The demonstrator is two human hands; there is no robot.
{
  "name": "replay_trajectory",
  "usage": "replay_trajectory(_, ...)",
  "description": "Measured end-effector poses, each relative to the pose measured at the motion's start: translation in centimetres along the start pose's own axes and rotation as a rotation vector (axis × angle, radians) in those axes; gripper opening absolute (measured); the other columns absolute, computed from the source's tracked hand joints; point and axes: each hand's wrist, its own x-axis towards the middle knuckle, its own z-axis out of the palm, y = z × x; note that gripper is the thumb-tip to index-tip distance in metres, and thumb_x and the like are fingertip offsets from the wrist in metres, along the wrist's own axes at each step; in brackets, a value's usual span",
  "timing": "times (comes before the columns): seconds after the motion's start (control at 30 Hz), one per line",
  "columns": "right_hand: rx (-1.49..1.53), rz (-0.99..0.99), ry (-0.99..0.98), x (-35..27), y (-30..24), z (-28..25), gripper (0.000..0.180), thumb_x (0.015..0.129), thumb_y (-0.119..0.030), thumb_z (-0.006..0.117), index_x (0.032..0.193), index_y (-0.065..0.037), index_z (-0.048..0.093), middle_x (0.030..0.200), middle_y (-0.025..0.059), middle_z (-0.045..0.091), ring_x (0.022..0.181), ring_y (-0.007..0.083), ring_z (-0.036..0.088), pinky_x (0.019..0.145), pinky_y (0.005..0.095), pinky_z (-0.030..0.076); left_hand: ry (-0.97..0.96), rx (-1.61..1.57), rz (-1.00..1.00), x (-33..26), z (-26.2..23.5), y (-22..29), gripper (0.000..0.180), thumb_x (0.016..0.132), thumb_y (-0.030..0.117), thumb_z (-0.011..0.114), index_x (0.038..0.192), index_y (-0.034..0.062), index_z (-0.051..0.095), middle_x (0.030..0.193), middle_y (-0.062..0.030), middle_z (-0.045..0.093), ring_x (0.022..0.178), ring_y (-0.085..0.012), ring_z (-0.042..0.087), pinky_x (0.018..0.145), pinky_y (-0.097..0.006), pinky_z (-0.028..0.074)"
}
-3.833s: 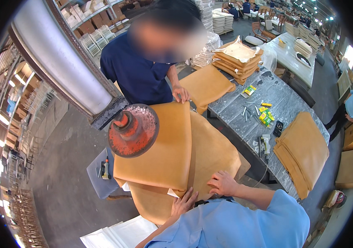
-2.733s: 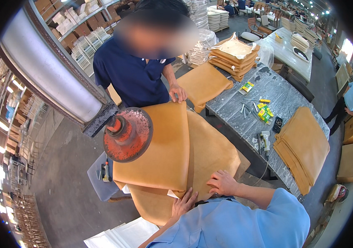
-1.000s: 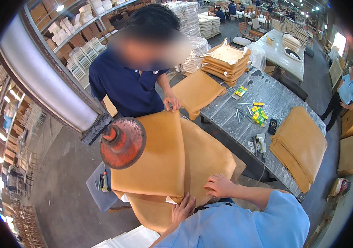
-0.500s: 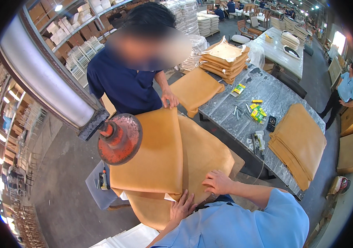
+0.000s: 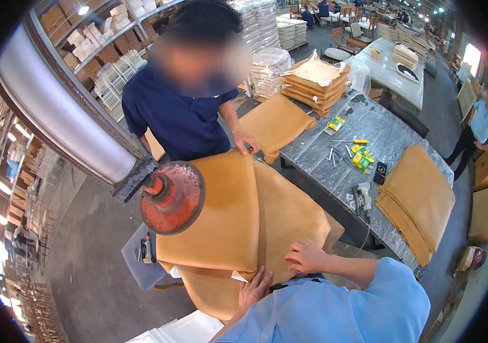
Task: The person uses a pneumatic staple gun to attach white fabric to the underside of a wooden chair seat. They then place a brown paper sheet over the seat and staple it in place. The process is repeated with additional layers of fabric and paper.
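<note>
A tan leather-covered cushion sits under a red round pad at the end of a metal arm, which hides part of its top. Beneath and to the right of it spreads another tan leather piece. My left hand lies against the cushion's near right corner, fingers stretched, beside a small white corner flap. On the lower leather my right hand rests with its fingers slightly bent and apart. Across from me, a co-worker's hand touches the cushion's far right corner.
To the right stands a worn grey table with a staple gun, small yellow-green boxes and stacked tan leather sheets. Farther back are piled leather cushions. A grey stool seat stands lower left.
The whole view has shifted slightly, so things sit a little lower and to the right. Both my hands keep their places on the leather.
</note>
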Motion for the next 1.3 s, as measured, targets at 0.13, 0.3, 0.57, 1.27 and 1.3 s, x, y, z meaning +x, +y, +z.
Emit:
replay_trajectory(0.13,0.000,0.004,-0.008,-0.1,0.2,-0.1,0.040,0.097,-0.048,0.078,0.123,-0.018,0.078,0.122,0.0078,0.067,0.119,0.0320,0.064,0.102,0.0476,0.051,-0.003,-0.049,-0.015,0.1,-0.1,0.1,0.063,0.098,0.021,0.073,0.159,0.0285,0.060,0.170,-0.0116,0.053,0.136,-0.0413,0.066,0.117,-0.057,0.047)
replay_trajectory(0.3,-0.014,0.019,-0.035,0.1,0.0,-0.3,0.040,0.097,-0.048,0.078,0.122,-0.018,0.078,0.122,0.0081,0.067,0.119,0.0324,0.064,0.103,0.0482,0.051,-0.047,-0.072,-0.055,0.0,-0.2,0.3,0.061,0.099,0.021,0.072,0.159,0.0287,0.060,0.170,-0.0114,0.053,0.139,-0.0413,0.065,0.118,-0.057,0.046)
replay_trajectory(0.57,-0.018,0.007,0.008,-0.1,0.0,0.0,0.040,0.096,-0.049,0.079,0.122,-0.018,0.078,0.121,0.0081,0.067,0.119,0.0325,0.064,0.102,0.0486,0.051,-0.001,-0.068,-0.014,0.1,-0.3,0.2,0.059,0.099,0.022,0.072,0.157,0.0280,0.062,0.169,-0.0113,0.053,0.141,-0.0419,0.062,0.118,-0.057,0.045)
replay_trajectory(1.27,0.017,0.006,0.040,-0.6,-0.2,0.4,0.038,0.093,-0.044,0.083,0.119,-0.017,0.079,0.118,0.0084,0.068,0.117,0.0327,0.065,0.101,0.0492,0.052,0.100,0.012,0.052,0.2,0.6,-0.1,0.058,0.100,0.024,0.073,0.157,0.0276,0.063,0.168,-0.0108,0.055,0.128,-0.0415,0.071,0.115,-0.054,0.049)
replay_trajectory(1.3,0.089,0.045,0.074,-0.7,0.0,0.3,0.037,0.094,-0.043,0.083,0.120,-0.017,0.079,0.120,0.0090,0.069,0.118,0.0336,0.065,0.102,0.0491,0.052,0.116,0.023,0.061,0.1,0.8,0.0,0.057,0.100,0.026,0.073,0.156,0.0272,0.063,0.168,-0.0108,0.056,0.127,-0.0415,0.071,0.115,-0.054,0.049)
